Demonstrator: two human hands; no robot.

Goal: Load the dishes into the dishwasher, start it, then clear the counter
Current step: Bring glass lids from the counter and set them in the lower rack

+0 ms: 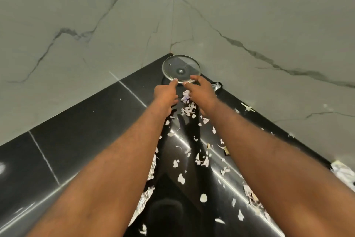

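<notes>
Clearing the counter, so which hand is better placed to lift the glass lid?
Right hand, probably: its thumb and forefinger bracket the glass lid at its rim; the left hand offers one fingertip.

Your glass lid (180, 67) hides most of the dark shape (165, 81) beneath it, and you cannot tell what it is. Your left forearm (115, 159) covers part of the foil (146, 196). The right edge cuts off the crumpled paper (343, 173). Whether your left hand (166, 95) touches the lid's rim is unclear.
</notes>
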